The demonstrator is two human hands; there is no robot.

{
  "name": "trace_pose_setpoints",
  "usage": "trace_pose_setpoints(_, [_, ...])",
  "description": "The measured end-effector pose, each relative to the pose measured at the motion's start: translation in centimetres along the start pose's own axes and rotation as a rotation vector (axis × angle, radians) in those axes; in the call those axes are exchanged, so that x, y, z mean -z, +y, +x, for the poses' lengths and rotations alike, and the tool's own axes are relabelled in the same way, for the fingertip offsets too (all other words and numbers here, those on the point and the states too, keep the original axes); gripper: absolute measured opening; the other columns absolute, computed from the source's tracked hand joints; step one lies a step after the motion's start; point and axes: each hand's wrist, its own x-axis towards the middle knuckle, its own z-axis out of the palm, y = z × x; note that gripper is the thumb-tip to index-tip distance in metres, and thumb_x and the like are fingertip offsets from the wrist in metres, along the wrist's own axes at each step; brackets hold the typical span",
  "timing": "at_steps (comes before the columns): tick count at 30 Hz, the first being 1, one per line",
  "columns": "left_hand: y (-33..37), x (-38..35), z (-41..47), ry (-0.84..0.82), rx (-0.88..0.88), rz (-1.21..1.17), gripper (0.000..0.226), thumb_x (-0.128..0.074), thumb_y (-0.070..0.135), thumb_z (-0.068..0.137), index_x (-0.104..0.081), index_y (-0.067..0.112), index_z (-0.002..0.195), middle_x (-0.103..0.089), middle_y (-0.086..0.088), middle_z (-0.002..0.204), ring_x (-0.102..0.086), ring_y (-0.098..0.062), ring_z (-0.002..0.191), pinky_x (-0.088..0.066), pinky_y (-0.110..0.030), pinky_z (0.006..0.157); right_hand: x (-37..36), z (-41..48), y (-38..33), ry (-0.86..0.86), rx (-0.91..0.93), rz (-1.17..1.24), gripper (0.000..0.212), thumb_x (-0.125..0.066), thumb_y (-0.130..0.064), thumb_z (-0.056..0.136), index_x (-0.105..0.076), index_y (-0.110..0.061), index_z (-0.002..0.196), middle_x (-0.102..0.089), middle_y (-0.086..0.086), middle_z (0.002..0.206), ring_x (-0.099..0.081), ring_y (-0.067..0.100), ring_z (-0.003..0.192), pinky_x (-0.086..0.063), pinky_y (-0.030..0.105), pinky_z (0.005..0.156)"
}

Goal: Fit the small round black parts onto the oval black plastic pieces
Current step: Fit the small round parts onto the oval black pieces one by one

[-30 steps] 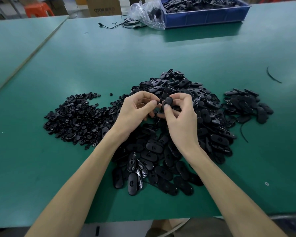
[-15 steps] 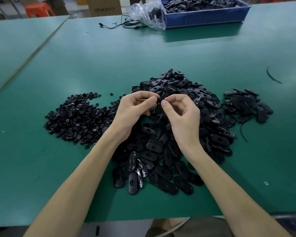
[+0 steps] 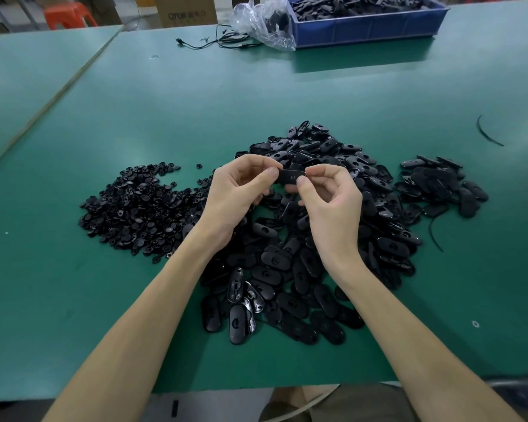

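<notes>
Pinching one oval (image 3: 290, 177) by its two ends, level, just above the far half of the big oval pile (image 3: 317, 254): left hand (image 3: 235, 193) closed on one end with thumb and forefinger, right hand (image 3: 329, 196) closed on the other end the same way, other fingers curled loosely beneath. Impossible to tell whether already fitted with a round part, with only a small pale mark visible at mid-face. Probably seating or checking the fit. To do it well: steady the oval with one hand, bring thumb pressure straight down over the centre opening, press until flush, avoid tilting or forcing at an angle. Feel for the seat rather than trusting sight, black on black. Round parts (image 3: 141, 208) heaped left of the pile, touching its edge, within easy reach of the left hand. Smaller heap (image 3: 439, 187) of ovals right of the pile, likely the finished ones; drop there once seated, not back into the pile.
</notes>
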Motion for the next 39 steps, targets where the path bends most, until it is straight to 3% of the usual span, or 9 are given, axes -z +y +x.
trace_pose_setpoints(7, [0.12, -0.31, -0.17, 0.020, -0.041, 0.066, 0.009, -0.074, 0.010, 0.094, -0.073, 0.009, 0.103, -0.071, 0.003, 0.082, -0.061, -0.010, 0.069, -0.050, -0.020, 0.066, 0.12, 0.09, 0.33, -0.001, -0.008, -0.020, 0.011, -0.070, -0.010, 0.098, -0.067, -0.014, 0.108, -0.078, 0.002, 0.097, -0.079, 0.016, 0.088, -0.064, 0.037, 0.078])
trace_pose_setpoints(11, [-0.02, -0.72, -0.33, 0.030, -0.094, 0.179, 0.014, -0.077, 0.009, 0.092, -0.070, 0.007, 0.104, -0.072, -0.012, 0.094, -0.062, -0.017, 0.075, -0.054, -0.048, 0.072, 0.11, -0.02, 0.46, -0.007, 0.000, -0.035, 0.010, -0.070, -0.009, 0.098, -0.067, -0.013, 0.106, -0.079, 0.000, 0.092, -0.079, 0.017, 0.086, -0.064, 0.039, 0.078])
trace_pose_setpoints(17, [-0.12, -0.82, -0.37, 0.048, -0.091, 0.211, 0.016, -0.078, 0.011, 0.091, -0.068, 0.008, 0.103, -0.072, -0.012, 0.093, -0.067, -0.029, 0.075, -0.055, -0.058, 0.073, 0.05, -0.09, 0.49, -0.022, 0.019, -0.060, 0.010, -0.071, -0.008, 0.098, -0.067, -0.012, 0.106, -0.078, 0.002, 0.092, -0.078, 0.016, 0.087, -0.064, 0.040, 0.081])
trace_pose_setpoints(21, [-0.13, -0.87, -0.38, 0.046, -0.092, 0.231, 0.016, -0.077, 0.010, 0.092, -0.067, 0.008, 0.105, -0.072, -0.009, 0.091, -0.064, -0.021, 0.069, -0.055, -0.054, 0.069, 0.00, -0.21, 0.48, -0.041, 0.024, -0.081, 0.011, -0.072, -0.009, 0.097, -0.068, -0.015, 0.104, -0.077, 0.001, 0.093, -0.078, 0.014, 0.089, -0.064, 0.041, 0.084])
trace_pose_setpoints(25, [-0.15, -0.86, -0.40, 0.056, -0.091, 0.250, 0.017, -0.077, 0.010, 0.092, -0.067, 0.007, 0.106, -0.073, -0.009, 0.092, -0.066, -0.034, 0.074, -0.055, -0.056, 0.068, -0.03, -0.28, 0.44, -0.062, 0.035, -0.096, 0.011, -0.073, -0.008, 0.096, -0.068, -0.016, 0.102, -0.077, 0.000, 0.095, -0.077, 0.015, 0.091, -0.063, 0.044, 0.087])
trace_pose_setpoints(29, [-0.10, -0.70, -0.36, 0.057, -0.083, 0.269, 0.017, -0.077, 0.010, 0.092, -0.067, 0.008, 0.106, -0.073, -0.007, 0.091, -0.064, -0.021, 0.069, -0.055, -0.054, 0.068, -0.05, -0.27, 0.44, -0.087, 0.032, -0.094, 0.010, -0.074, -0.009, 0.096, -0.069, -0.016, 0.102, -0.078, 0.000, 0.097, -0.077, 0.015, 0.094, -0.062, 0.045, 0.089])
trace_pose_setpoints(34, [-0.41, -0.43, -0.01, 0.060, -0.055, 0.291, 0.021, -0.079, 0.017, 0.091, -0.067, 0.014, 0.109, -0.071, -0.002, 0.092, -0.062, -0.015, 0.075, -0.051, -0.034, 0.067, -0.04, -0.12, 0.48, -0.096, 0.032, -0.078, 0.010, -0.073, -0.007, 0.096, -0.069, -0.014, 0.102, -0.078, 0.002, 0.096, -0.078, 0.016, 0.093, -0.062, 0.047, 0.088])
trace_pose_setpoints(39, [-0.26, -0.14, 0.17, 0.015, 0.001, 0.214, 0.023, -0.077, 0.016, 0.093, -0.069, 0.010, 0.114, -0.075, -0.006, 0.107, -0.073, -0.026, 0.089, -0.055, -0.026, 0.070, 0.04, -0.05, 0.44, -0.106, 0.042, -0.044, 0.011, -0.071, -0.004, 0.096, -0.067, -0.011, 0.103, -0.078, 0.002, 0.095, -0.078, 0.015, 0.091, -0.063, 0.042, 0.087])
